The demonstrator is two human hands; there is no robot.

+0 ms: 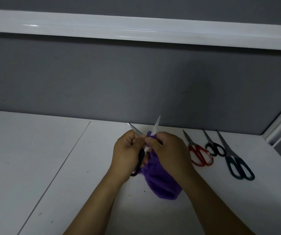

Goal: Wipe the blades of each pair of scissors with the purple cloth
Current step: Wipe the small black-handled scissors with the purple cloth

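**Open scissors held above table, cloth on one blade**

Both forearms reach in from the lower edge, and the hands meet above the white table (51, 158). The black-handled scissors (141, 156) stand tips-up between them, blades spread in a V. The left hand (127, 153) grips the handle, fingers curled. The right hand (168, 150) pinches the purple cloth (161, 182) round the right blade, the rest hanging below. A red pair (199, 155), small black pair (214, 148) and blue pair (236, 161) lie closed to the right.
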